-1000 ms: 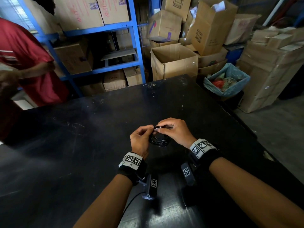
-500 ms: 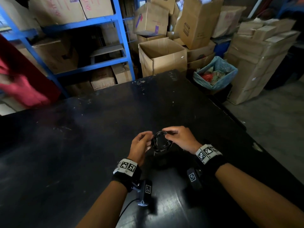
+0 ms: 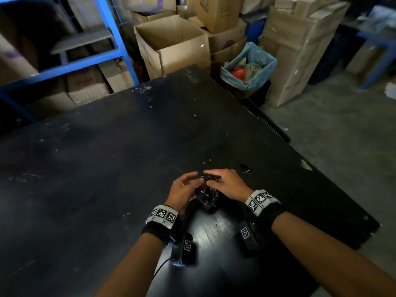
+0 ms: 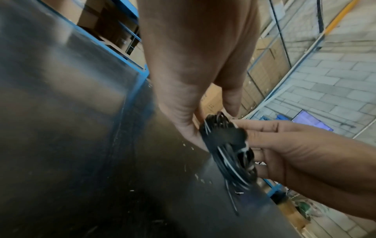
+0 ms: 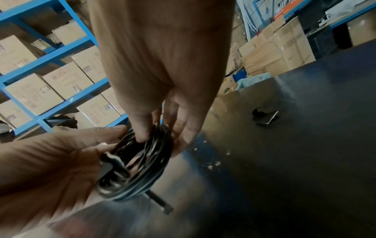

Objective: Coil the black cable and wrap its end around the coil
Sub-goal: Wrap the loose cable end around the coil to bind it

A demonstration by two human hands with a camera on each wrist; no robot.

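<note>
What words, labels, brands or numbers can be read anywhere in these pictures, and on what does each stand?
No text can be read in any view.
Cardboard boxes on the blue shelves: dark printing, too blurred to read.
Orange box on the far shelf: pale marks, too small to read.
Wristbands: black-and-white square patterns, no letters.
Black cable: no label visible.

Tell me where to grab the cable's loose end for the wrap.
Probably the short tail jutting below the coil toward the table; grip it just behind its blocky tip. Come from underneath: the right hand pinches the coil's top and the left hand cradles one face, so only the bottom is free.
</note>
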